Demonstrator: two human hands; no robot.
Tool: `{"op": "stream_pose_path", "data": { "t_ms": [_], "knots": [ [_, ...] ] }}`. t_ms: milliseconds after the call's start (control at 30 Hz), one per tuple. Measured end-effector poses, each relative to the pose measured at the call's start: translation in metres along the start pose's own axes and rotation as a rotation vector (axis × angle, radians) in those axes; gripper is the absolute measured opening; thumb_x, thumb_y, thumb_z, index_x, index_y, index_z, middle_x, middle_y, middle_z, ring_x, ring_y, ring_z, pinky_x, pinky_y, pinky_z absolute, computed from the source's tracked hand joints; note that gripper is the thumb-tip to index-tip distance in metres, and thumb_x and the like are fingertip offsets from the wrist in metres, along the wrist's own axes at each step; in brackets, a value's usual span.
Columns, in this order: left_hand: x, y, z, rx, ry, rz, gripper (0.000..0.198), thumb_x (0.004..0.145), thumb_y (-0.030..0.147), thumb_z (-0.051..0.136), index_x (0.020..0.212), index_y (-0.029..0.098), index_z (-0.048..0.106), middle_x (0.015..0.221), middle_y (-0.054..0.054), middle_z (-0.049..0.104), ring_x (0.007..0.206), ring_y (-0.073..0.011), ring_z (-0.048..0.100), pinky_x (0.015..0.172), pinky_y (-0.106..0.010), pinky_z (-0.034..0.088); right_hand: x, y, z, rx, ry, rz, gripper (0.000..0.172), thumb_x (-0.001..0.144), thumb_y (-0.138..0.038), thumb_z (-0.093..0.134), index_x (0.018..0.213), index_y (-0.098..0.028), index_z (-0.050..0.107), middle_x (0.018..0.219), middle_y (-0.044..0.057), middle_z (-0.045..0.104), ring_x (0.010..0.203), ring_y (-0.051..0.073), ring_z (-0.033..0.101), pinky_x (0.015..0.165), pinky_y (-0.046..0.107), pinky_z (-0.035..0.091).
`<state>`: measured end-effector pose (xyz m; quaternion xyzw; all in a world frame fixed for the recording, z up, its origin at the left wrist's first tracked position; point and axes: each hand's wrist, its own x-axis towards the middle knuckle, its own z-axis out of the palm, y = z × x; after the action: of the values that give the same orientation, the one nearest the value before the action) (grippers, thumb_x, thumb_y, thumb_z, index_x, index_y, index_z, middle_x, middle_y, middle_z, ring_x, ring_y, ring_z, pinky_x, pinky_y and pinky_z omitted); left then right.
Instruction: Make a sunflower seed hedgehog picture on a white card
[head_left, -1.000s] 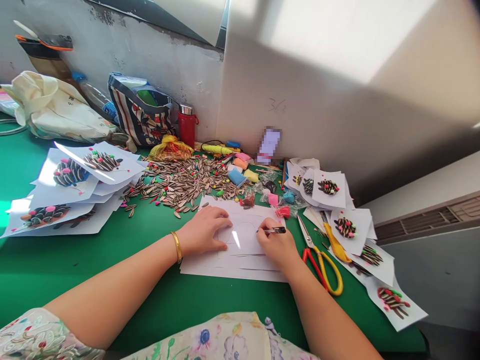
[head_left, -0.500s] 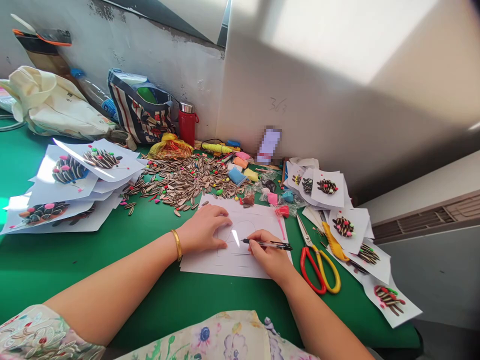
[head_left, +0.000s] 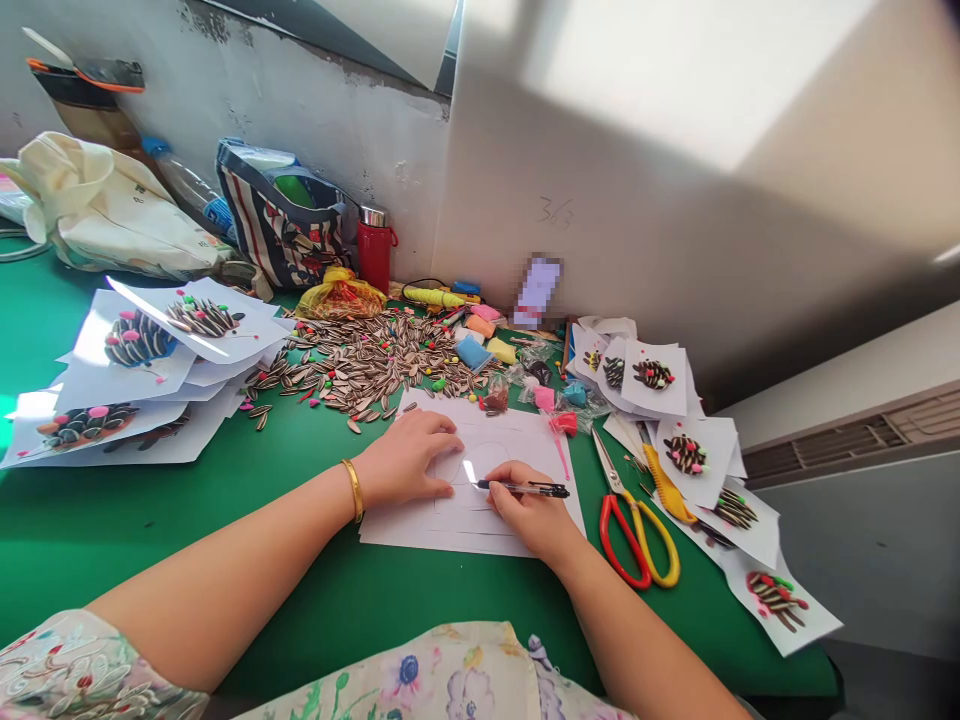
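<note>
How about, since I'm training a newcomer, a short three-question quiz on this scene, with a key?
1. What does the right hand hold?
2. True or false: the left hand rests on the white paper.
3. What colour is the body of the flask beside the striped bag? A blue, B red, C yellow.

Key: 1. A pen. 2. True. 3. B.

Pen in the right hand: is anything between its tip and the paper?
Nothing visible. The pen has its tip at the paper; actual contact is too fine to tell. The left hand rests left of the tip, the scissors lie off to the right.
</note>
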<state>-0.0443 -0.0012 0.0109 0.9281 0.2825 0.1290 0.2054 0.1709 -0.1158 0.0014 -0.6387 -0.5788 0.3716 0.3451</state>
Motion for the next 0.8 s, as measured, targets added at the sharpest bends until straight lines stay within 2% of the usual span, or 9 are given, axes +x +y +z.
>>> {"op": "stream_pose_path", "data": {
  "t_ms": [433,800],
  "knots": [
    [0.0,-0.002,0.002,0.001,-0.003,0.004,0.054,0.068,0.043,0.083,0.117,0.025,0.068,0.128,-0.01,0.058,0.121,-0.0309,0.051,0.108,-0.048,0.036,0.008,0.007,-0.022,-0.154,0.186,0.166,0.015,0.08,-0.033,0.052,0.077,-0.024,0.063,0.065,-0.001,0.065,0.064,0.02,0.06,0.062,0.031,0.045],
    [-0.001,-0.003,0.002,-0.004,-0.015,-0.001,0.055,0.069,0.044,0.082,0.118,0.026,0.067,0.129,-0.009,0.058,0.122,-0.0302,0.051,0.11,-0.048,0.034,0.012,0.012,-0.029,-0.186,0.269,0.172,0.016,0.079,-0.033,0.052,0.074,-0.023,0.063,0.066,0.0,0.066,0.065,0.02,0.06,0.061,0.031,0.044]
  ]
}}
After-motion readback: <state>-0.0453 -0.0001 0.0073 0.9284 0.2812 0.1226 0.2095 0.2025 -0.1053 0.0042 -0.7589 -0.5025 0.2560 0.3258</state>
